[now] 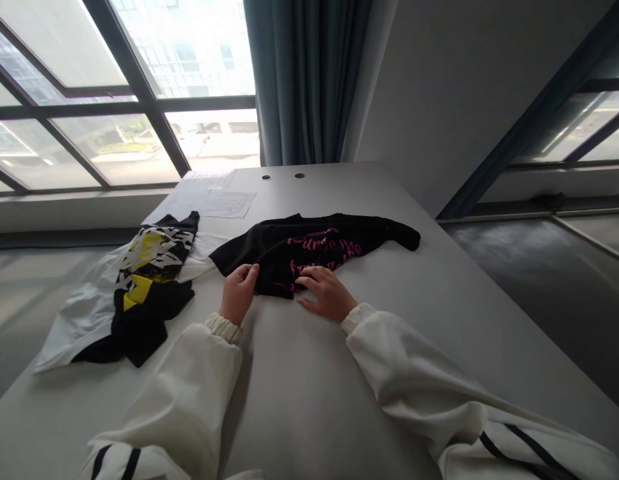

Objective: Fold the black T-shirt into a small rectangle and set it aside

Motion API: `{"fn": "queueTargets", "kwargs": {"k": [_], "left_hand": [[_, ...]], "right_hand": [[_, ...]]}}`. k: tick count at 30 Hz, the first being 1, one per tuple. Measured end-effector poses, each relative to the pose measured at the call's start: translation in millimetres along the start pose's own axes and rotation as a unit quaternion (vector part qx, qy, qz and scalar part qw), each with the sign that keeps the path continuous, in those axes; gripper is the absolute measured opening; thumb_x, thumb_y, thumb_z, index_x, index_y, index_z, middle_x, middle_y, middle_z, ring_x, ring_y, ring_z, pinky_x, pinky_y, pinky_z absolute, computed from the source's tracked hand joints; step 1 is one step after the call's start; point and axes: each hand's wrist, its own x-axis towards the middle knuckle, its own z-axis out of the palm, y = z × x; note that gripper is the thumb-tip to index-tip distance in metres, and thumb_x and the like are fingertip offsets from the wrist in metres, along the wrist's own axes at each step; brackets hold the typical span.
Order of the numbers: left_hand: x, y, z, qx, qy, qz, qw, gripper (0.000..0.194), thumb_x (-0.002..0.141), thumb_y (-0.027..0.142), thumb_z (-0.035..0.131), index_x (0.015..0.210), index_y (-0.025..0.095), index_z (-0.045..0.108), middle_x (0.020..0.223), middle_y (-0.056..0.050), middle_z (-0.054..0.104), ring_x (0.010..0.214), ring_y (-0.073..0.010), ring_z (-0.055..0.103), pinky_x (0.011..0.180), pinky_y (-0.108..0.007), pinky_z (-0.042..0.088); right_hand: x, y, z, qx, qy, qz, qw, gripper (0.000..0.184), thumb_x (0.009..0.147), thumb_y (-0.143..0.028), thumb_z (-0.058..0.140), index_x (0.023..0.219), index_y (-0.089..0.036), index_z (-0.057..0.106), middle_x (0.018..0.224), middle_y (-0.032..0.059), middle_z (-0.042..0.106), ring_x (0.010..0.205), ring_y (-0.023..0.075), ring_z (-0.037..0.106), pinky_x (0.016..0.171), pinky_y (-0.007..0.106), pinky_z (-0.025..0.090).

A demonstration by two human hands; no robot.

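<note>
A black T-shirt [269, 243] with pink lettering lies bunched across the table in front of me, its near edge folded up. My left hand [239, 291] has thumb and fingers pinched on the shirt's near left edge. Over the near edge, by the pink lettering, my right hand [328, 293] is open, with the thumb apart from the bent fingers and the fingertips touching or just above the fabric. One sleeve of the shirt stretches out to the far right. Part of the lettering is hidden by folds and by my right fingers.
Left of the shirt lies a crumpled black, white and yellow garment [156, 257] with white cloth [89, 313] beside it. Papers [226, 204] rest at the back left of the white table [389, 373], and two round holes sit near its far edge. Behind are windows and a blue curtain [306, 80].
</note>
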Motion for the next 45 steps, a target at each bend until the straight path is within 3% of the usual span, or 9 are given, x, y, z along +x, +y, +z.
{"fn": "queueTargets", "kwargs": {"k": [8,12,16,20,28,33,37,42,45], "left_hand": [[15,-35,-39.8,0.227,0.057,-0.017,0.972,0.024,0.09,0.048,0.063,0.093,0.025,0.066,0.072,0.0,0.068,0.068,-0.0211,0.065,0.068,-0.032,0.048],[8,-25,-39.7,0.322,0.084,0.123,0.935,0.021,0.094,0.04,0.062,0.106,0.024,0.068,0.1,-0.009,0.073,0.098,-0.0289,0.069,0.093,-0.042,0.053],[-14,-5,-18.4,0.305,-0.098,0.329,0.888,0.024,0.101,0.039,0.06,0.118,0.026,0.069,0.116,-0.009,0.074,0.11,-0.0259,0.067,0.102,-0.04,0.051],[-18,-2,9.5,0.355,-0.228,0.357,0.833,0.035,0.098,0.039,0.065,0.132,0.03,0.068,0.141,-0.008,0.068,0.13,-0.0296,0.059,0.109,-0.046,0.045],[27,-16,22.9,0.348,-0.15,0.26,0.888,0.026,0.098,0.027,0.059,0.12,0.026,0.072,0.135,-0.008,0.071,0.129,-0.0269,0.06,0.111,-0.044,0.041],[21,-13,15.0,0.282,-0.091,0.262,0.919,0.019,0.098,0.026,0.056,0.111,0.025,0.07,0.123,-0.006,0.076,0.126,-0.0252,0.062,0.114,-0.044,0.04],[7,10,7.3,0.239,-0.062,0.287,0.926,0.014,0.1,0.028,0.053,0.105,0.025,0.065,0.118,-0.006,0.078,0.125,-0.0254,0.063,0.117,-0.049,0.039],[-19,54,-3.2,0.127,-0.038,0.333,0.933,0.01,0.101,0.031,0.052,0.108,0.025,0.056,0.11,-0.006,0.078,0.111,-0.0243,0.07,0.108,-0.049,0.049],[-26,63,-3.5,0.086,-0.052,0.295,0.95,0.012,0.101,0.034,0.051,0.11,0.026,0.053,0.109,-0.007,0.076,0.104,-0.0229,0.073,0.096,-0.041,0.056]], "right_hand": [[3,23,11,-0.027,-0.062,0.091,0.994,0.021,0.091,-0.019,0.071,0.112,-0.022,0.073,0.115,0.0105,0.068,0.109,0.0282,0.062,0.101,0.045,0.05],[14,27,12,-0.021,-0.05,0.106,0.993,0.014,0.094,-0.016,0.061,0.101,-0.023,0.071,0.109,0.0094,0.071,0.107,0.0277,0.062,0.098,0.043,0.047],[17,34,10,0.044,-0.03,0.138,0.989,0.019,0.098,-0.015,0.05,0.109,-0.023,0.063,0.097,0.0051,0.071,0.092,0.0233,0.066,0.083,0.034,0.048],[17,38,11,0.044,-0.025,0.158,0.986,0.017,0.101,-0.02,0.046,0.112,-0.024,0.059,0.082,0.0014,0.067,0.075,0.0233,0.064,0.071,0.031,0.042],[32,24,10,-0.081,0.05,0.094,0.991,0.014,0.1,-0.019,0.054,0.104,-0.023,0.067,0.108,0.0105,0.07,0.103,0.0279,0.061,0.095,0.041,0.044],[23,2,10,-0.062,-0.021,0.05,0.997,0.025,0.106,-0.021,0.047,0.104,-0.025,0.071,0.102,0.0056,0.072,0.085,0.0197,0.066,0.083,0.033,0.049],[20,-6,19,-0.009,-0.008,0.094,0.996,0.044,0.099,-0.03,0.062,0.143,-0.029,0.059,0.133,0.0096,0.067,0.112,0.0261,0.068,0.091,0.035,0.056],[23,9,20,0.021,0.069,0.118,0.99,0.093,0.084,-0.037,0.083,0.163,-0.026,0.037,0.167,0.0164,0.034,0.156,0.0393,0.033,0.125,0.06,0.038],[22,16,19,0.049,0.064,0.101,0.992,0.079,0.085,-0.036,0.082,0.156,-0.025,0.049,0.167,0.0168,0.035,0.156,0.0378,0.033,0.127,0.059,0.036]]}}
